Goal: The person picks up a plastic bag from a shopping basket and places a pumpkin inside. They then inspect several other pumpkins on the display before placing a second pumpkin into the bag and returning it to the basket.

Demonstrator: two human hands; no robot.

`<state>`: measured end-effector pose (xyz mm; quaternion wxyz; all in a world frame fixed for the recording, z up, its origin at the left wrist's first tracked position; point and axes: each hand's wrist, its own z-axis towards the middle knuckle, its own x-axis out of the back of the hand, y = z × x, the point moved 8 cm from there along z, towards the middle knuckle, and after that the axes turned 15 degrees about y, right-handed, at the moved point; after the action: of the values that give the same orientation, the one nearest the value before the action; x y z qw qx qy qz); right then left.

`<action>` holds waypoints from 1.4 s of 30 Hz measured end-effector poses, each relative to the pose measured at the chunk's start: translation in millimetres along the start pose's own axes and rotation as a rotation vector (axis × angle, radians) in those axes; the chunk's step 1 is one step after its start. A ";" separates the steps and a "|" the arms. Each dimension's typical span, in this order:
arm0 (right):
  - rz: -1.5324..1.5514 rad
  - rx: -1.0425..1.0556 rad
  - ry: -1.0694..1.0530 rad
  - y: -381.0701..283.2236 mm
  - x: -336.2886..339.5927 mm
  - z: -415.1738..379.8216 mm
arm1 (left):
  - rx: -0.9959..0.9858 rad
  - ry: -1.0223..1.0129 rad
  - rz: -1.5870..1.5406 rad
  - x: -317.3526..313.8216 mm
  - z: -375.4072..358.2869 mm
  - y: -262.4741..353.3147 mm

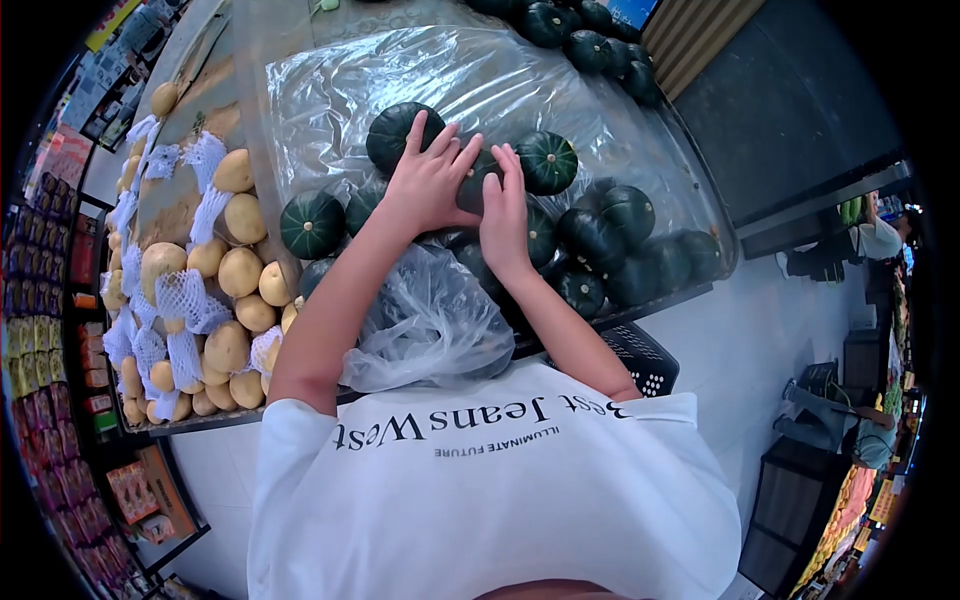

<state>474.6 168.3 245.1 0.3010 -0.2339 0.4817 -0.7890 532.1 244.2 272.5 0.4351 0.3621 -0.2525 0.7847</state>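
Dark green squashes, round and ribbed, lie in a loose group around my hands. My left hand (430, 185) reaches in from the left with fingers spread and thumb curved. Its fingertips pass beside a large squash (395, 140). My right hand (505, 220) faces it, fingers extended close together, beside another squash (548, 163). Between the two palms is a squash (480, 180), mostly covered by my hands, which cup its sides. A crumpled clear plastic bag (430, 320) lies under my forearms, near my shirt.
Potatoes (240, 272), some in white foam nets (185, 300), fill the left of the stand. Clear plastic sheeting (330, 80) covers the surface behind the squashes. More squashes (605, 50) sit at the far right. A black basket (640, 355) stands below the front edge. People are at right.
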 end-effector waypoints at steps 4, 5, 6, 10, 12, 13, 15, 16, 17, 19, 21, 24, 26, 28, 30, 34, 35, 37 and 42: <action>-0.022 0.023 -0.071 14.7 -2.5 -2.0 | 0.007 0.022 -0.049 11.0 1.0 1.7; 0.018 0.000 -0.040 17.1 3.7 0.8 | 0.032 0.011 -0.036 15.8 1.8 -1.7; 0.056 -0.015 -0.003 13.6 11.3 3.7 | 0.060 0.000 -0.025 21.6 2.0 -4.6; 0.228 -0.067 0.161 -4.7 50.2 15.9 | 0.188 0.060 -0.023 58.9 0.3 -19.5; 0.317 -0.095 0.208 -12.3 66.3 20.8 | 0.268 0.156 -0.035 86.2 -4.7 -25.1; 0.351 -0.106 0.204 -15.5 71.3 22.2 | 0.285 0.211 -0.009 101.4 -10.8 -27.2; 0.387 -0.130 0.171 -16.4 73.5 23.9 | 0.385 0.161 -0.024 113.1 -29.5 -33.4; 0.375 -0.140 0.138 -15.4 70.7 23.5 | 0.390 0.077 -0.049 109.3 -40.3 -32.8; 0.346 -0.142 0.095 -12.2 65.1 21.8 | 0.395 -0.007 -0.075 102.3 -52.8 -31.5; 0.290 -0.145 0.003 -7.1 46.9 15.6 | 0.417 -0.094 -0.112 89.7 -66.8 -31.1; 0.178 -0.117 -0.096 -16.7 25.8 7.6 | 0.458 -0.096 -0.128 82.2 -73.0 -31.0; 0.295 -0.116 -0.231 -32.8 -11.2 3.5 | 0.431 -0.100 -0.019 76.0 -76.7 -31.6; 0.357 -0.185 -0.330 -25.8 -41.3 7.2 | 0.470 -0.161 0.023 71.5 -75.4 -33.3; 0.332 -0.297 -0.395 -10.5 -66.4 -0.1 | 0.516 -0.245 0.020 64.5 -72.6 -37.4; 0.283 -0.213 -0.354 -11.5 -72.7 -9.0 | 0.500 -0.226 0.037 62.5 -68.6 -38.5; 0.375 -0.210 -0.320 -13.5 -76.4 -20.3 | 0.470 -0.057 -0.021 57.1 -73.4 -42.0; 0.410 -0.232 -0.332 -14.0 -77.4 -20.7 | 0.460 -0.023 -0.019 59.9 -71.4 -41.5; 0.380 -0.163 -0.346 -14.4 -79.3 -20.1 | 0.483 -0.012 -0.048 60.4 -70.8 -41.5; 0.412 -0.093 -0.312 -6.1 -85.1 -11.6 | 0.468 0.007 -0.097 55.0 -69.0 -42.4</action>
<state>525.7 237.3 238.9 0.5150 -0.2634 0.5027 -0.6425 525.1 341.8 277.2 0.3775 0.4619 -0.0446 0.8014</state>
